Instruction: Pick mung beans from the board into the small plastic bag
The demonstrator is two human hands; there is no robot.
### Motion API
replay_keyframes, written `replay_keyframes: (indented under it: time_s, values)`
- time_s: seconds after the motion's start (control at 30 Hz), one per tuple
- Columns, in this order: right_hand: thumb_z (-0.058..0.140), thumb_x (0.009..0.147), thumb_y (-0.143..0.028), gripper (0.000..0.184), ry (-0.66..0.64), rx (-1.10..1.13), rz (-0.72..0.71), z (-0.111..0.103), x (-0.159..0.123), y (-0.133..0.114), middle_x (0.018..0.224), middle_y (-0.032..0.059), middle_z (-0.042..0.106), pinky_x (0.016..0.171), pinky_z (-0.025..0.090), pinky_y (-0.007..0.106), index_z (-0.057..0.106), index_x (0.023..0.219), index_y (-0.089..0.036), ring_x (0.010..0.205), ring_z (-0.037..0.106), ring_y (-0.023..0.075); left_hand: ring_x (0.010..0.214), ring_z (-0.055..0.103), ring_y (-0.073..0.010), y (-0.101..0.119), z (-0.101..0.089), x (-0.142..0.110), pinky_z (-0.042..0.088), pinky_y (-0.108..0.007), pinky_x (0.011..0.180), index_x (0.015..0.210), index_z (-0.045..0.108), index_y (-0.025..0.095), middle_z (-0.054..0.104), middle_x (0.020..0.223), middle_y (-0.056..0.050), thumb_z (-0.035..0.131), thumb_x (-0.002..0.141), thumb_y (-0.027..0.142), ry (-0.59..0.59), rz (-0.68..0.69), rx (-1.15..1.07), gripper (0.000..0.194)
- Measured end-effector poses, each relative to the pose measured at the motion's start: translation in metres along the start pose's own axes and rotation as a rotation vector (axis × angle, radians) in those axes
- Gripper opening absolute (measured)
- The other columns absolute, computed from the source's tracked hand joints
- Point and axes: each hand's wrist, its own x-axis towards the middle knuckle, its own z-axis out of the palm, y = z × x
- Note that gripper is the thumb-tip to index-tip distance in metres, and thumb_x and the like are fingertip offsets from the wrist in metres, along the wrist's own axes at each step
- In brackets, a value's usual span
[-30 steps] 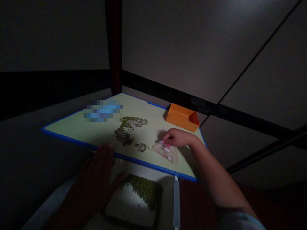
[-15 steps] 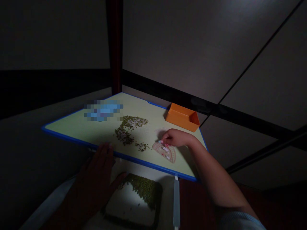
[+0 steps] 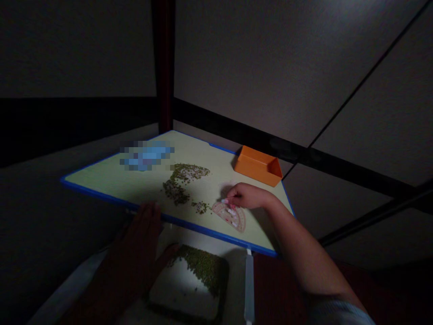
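My right hand (image 3: pixel 248 195) is over the right part of a pale board (image 3: pixel 142 187) with a blue rim. Its fingers pinch a clear pinkish protractor (image 3: pixel 233 219) by its upper edge, and the protractor lies close to the board's surface. Just left of the protractor is a small cluster of green beans (image 3: pixel 201 207); larger patches of beans mixed with pale bits (image 3: pixel 189 172) lie farther off. In shadow, my left hand (image 3: pixel 144 234) rests at the board's near edge, fingers stretched out and thumb apart, near a tray (image 3: pixel 221 307) below.
An orange box (image 3: pixel 259 167) stands at the board's far right corner. A blurred-out blue item (image 3: pixel 147 155) lies at the far left. Green beans (image 3: pixel 203 266) are heaped in the tray beneath the near edge. Walls meet behind the board at a dark red post (image 3: pixel 164 67).
My right hand and the protractor have shifted slightly left, toward the small bean cluster. My left hand stays in nearly the same place.
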Motion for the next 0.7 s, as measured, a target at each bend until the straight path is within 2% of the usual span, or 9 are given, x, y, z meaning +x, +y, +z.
replay_keyframes:
  time_s: [0.1, 0.33, 0.47, 0.57, 0.7]
  values:
    - [0.047, 0.085, -0.021, 0.026, -0.001, 0.004, 0.016, 0.002, 0.002, 0.001, 0.058, -0.0018, 0.053, 0.059, 0.033, 0.024, 0.062, 0.066, -0.013, 0.055, 0.042, 0.0089, 0.143, 0.030, -0.0400, 0.001, -0.002, 0.001, 0.037, -0.056, 0.107, 0.149, 0.018, 0.000, 0.034, 0.152, -0.030, 0.034, 0.087, 0.065, -0.004, -0.007, -0.003, 0.091]
    - [0.048, 0.082, -0.021, 0.023, 0.017, -0.011, 0.095, -0.006, -0.004, 0.005, 0.054, -0.0038, 0.046, 0.057, 0.030, 0.025, 0.061, 0.065, -0.014, 0.053, 0.037, 0.0082, 0.144, 0.029, -0.0399, -0.001, -0.001, 0.000, 0.037, -0.056, 0.108, 0.148, 0.021, 0.000, 0.032, 0.153, -0.030, 0.036, 0.085, 0.065, -0.017, -0.017, -0.016, 0.091]
    - [0.047, 0.086, -0.028, 0.029, 0.066, -0.023, 0.107, -0.010, -0.008, 0.009, 0.054, -0.0043, 0.041, 0.056, 0.028, 0.025, 0.056, 0.062, -0.015, 0.053, 0.034, 0.0081, 0.142, 0.032, -0.0404, -0.001, 0.000, 0.000, 0.037, -0.055, 0.108, 0.146, 0.025, -0.003, 0.036, 0.150, -0.031, 0.036, 0.085, 0.065, -0.011, -0.014, 0.004, 0.092]
    - [0.046, 0.089, -0.032, 0.033, 0.092, -0.055, 0.091, -0.006, -0.004, 0.010, 0.055, -0.0031, 0.044, 0.058, 0.028, 0.025, 0.057, 0.063, -0.014, 0.055, 0.035, 0.0087, 0.140, 0.036, -0.0414, -0.001, -0.001, 0.002, 0.040, -0.055, 0.106, 0.144, 0.029, -0.004, 0.040, 0.148, -0.032, 0.035, 0.085, 0.066, 0.003, -0.007, 0.030, 0.092]
    - [0.046, 0.089, -0.028, 0.032, 0.121, -0.073, 0.072, 0.002, 0.004, 0.007, 0.055, -0.0029, 0.045, 0.059, 0.026, 0.025, 0.056, 0.062, -0.014, 0.056, 0.035, 0.0087, 0.140, 0.036, -0.0409, -0.001, 0.000, 0.002, 0.041, -0.054, 0.105, 0.143, 0.031, -0.005, 0.040, 0.147, -0.032, 0.033, 0.085, 0.066, 0.005, 0.004, 0.041, 0.092]
